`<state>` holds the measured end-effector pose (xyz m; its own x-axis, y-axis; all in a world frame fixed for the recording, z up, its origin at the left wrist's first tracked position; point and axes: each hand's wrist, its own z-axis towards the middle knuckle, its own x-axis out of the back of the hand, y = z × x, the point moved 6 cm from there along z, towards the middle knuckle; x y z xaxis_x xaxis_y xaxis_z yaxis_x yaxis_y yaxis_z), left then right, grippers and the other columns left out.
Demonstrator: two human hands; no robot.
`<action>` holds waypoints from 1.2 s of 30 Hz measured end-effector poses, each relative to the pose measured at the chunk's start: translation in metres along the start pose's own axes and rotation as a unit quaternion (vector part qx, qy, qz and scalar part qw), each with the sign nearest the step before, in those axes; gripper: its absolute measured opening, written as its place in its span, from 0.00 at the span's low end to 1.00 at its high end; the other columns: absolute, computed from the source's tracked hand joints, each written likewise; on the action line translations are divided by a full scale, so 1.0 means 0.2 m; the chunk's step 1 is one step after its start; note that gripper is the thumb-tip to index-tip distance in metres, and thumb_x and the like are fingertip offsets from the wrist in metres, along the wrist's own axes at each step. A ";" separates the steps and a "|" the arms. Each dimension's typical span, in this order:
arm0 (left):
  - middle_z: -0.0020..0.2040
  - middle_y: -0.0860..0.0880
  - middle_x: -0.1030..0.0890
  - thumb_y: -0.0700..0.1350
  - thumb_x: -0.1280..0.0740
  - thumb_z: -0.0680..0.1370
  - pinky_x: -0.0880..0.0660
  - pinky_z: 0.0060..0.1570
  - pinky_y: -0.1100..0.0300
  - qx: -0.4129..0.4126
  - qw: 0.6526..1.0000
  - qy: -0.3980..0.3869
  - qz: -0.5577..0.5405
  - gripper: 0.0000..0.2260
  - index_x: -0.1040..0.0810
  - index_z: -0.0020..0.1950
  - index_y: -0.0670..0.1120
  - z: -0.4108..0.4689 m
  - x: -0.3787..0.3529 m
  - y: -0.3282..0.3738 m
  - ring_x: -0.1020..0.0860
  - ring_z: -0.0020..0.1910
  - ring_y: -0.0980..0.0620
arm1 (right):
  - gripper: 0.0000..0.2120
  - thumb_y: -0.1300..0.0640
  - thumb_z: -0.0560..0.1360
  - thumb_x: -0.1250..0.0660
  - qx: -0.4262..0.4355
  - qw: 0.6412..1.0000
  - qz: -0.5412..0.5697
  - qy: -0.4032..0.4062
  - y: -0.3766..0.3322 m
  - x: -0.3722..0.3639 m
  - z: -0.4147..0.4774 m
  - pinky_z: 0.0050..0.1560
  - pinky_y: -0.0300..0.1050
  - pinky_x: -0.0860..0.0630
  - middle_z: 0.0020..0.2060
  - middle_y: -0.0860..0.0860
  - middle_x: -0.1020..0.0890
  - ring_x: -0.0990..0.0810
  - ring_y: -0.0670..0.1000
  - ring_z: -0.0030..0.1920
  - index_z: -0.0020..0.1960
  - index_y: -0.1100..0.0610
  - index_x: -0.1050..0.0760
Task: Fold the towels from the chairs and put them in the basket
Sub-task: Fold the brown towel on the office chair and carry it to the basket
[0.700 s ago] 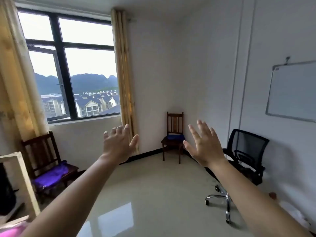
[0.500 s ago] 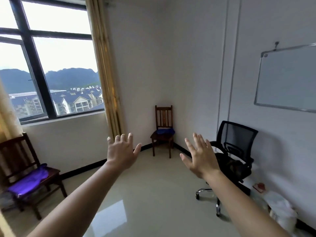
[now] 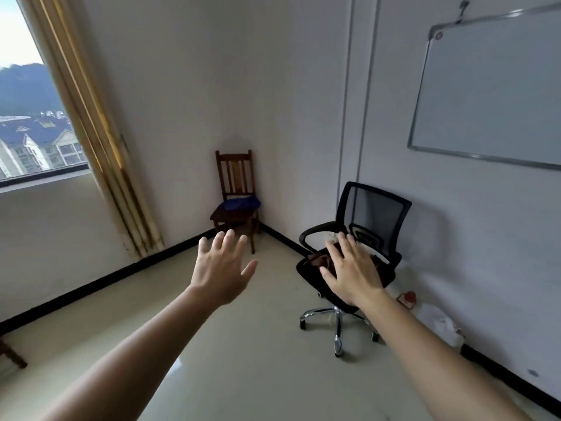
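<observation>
Fetch step: you had no towel in hand, and nothing folded was in sight. Both arms reached forward. Your left hand (image 3: 223, 270) and right hand (image 3: 352, 275) each had the fingers spread straight, holding and touching nothing.

The blue towel (image 3: 241, 204) lay bunched on the seat of the wooden chair (image 3: 235, 177) in the far corner, well apart from your hands. A brown cloth (image 3: 318, 261), probably another towel, sat crumpled on the seat of the black office chair (image 3: 376, 214), partly hidden behind your right hand. The basket was not in view.

Next move, my guess: walk up to the nearer office chair, pinch the cloth by two corners and lift it clear of the armrests.

Materials:
- **Wooden chair:** dark, with a slatted back and hard seat.
- **Office chair:** mesh back, curved plastic arms and a chrome star base on casters, so it could roll if leaned on.
- **Towels:** soft, limp and rumpled.
- **Floor (image 3: 243, 344):** glossy pale tile.
- **Whiteboard (image 3: 491, 86):** flat, metal-framed.
</observation>
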<state>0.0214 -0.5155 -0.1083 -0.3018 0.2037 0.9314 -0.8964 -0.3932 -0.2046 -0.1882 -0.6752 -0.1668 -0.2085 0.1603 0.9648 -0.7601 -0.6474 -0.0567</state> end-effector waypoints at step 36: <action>0.80 0.46 0.45 0.62 0.50 0.82 0.40 0.73 0.46 -0.213 0.894 -0.380 -0.101 0.29 0.46 0.79 0.49 2.76 -2.64 0.74 0.45 0.78 0.45 | 0.27 0.49 0.80 0.38 -0.222 0.924 0.177 -0.258 1.30 -2.18 2.21 0.62 0.51 0.25 0.69 0.51 0.28 0.27 0.53 0.69 0.78 0.51 0.40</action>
<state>0.2265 -1.1766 -0.4632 0.0428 -0.4996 0.8652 -0.9989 -0.0059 0.0460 -0.0230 -1.2433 -0.4887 -0.2574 -0.4534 0.8533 -0.9020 -0.2041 -0.3805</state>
